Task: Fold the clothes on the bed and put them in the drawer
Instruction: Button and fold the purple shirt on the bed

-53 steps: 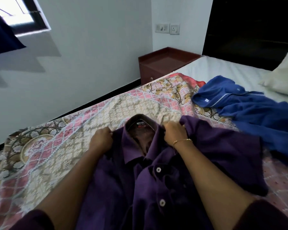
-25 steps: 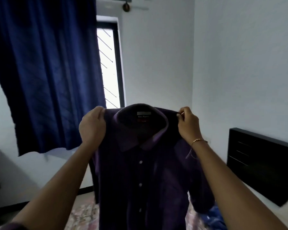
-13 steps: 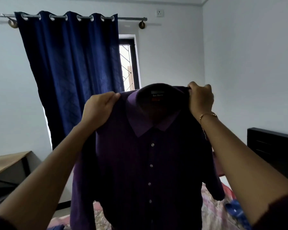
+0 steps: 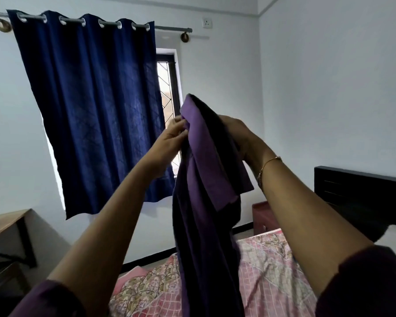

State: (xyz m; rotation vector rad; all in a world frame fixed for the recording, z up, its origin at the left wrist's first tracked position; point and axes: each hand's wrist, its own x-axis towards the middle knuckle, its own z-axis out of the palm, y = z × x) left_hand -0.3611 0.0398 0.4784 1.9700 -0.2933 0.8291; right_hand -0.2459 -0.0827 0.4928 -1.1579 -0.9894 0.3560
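A dark purple, soft woven button-up shirt (image 4: 204, 202) is held up in mid-air above the bed covered with a pink floral patterned bedspread (image 4: 268, 266), in front of a navy blue eyelet curtain (image 4: 94, 106) and a barred window (image 4: 168, 92). The shirt is gathered lengthwise, its two halves brought together, so that it hangs as a narrow column. Its long axis runs vertically: the shoulder end points up towards the ceiling, and the hem end drops out of view at the lower edge, so whether it touches the bedspread cannot be told. The left hand (image 4: 172, 136) is seen pinching the top edge of the cloth between fingertips and thumb. The right hand (image 4: 240, 133), with a thin gold bracelet (image 4: 269, 165) at the wrist, is pressed against the far side of the fabric; its fingers are largely hidden, but it appears to be gripping the shirt as well. The garment is judged to be light, limp and not fragile; it will sag wherever it is unsupported, so the shoulder seams or collar are the best places to take hold. A dark wooden headboard (image 4: 361, 195) is seen at the right.
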